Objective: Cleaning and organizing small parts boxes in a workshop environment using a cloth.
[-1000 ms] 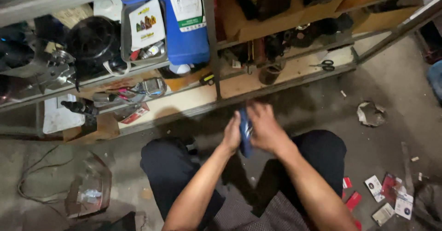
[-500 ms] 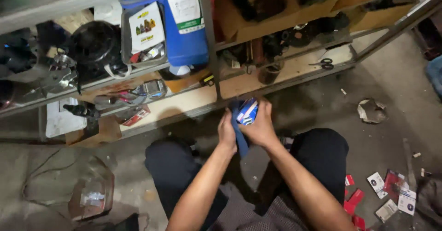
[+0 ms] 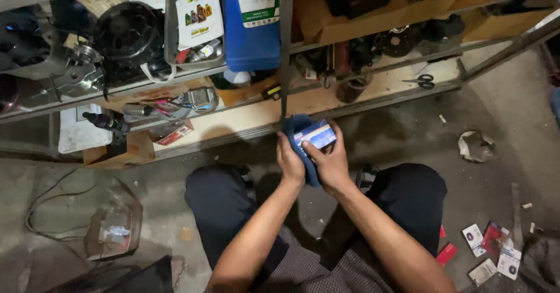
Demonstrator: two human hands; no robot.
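1. Fingers (image 3: 315,148) of both hands were clenched on a small blue-and-white box (image 3: 316,134), wrapped in a dark blue cloth (image 3: 294,125).
2. Left hand (image 3: 290,160) gripped the cloth side and right hand (image 3: 331,163) the box, probably steadying it for rubbing.
3. Box sat above the knees, near the shelf edge (image 3: 233,134); open floor (image 3: 501,118) lay rightward.

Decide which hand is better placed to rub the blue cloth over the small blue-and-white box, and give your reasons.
Probably the right hand: its fingers lie on the small blue-and-white box, over the blue cloth. The left hand grips the bundle from the side, which suits steadying it.
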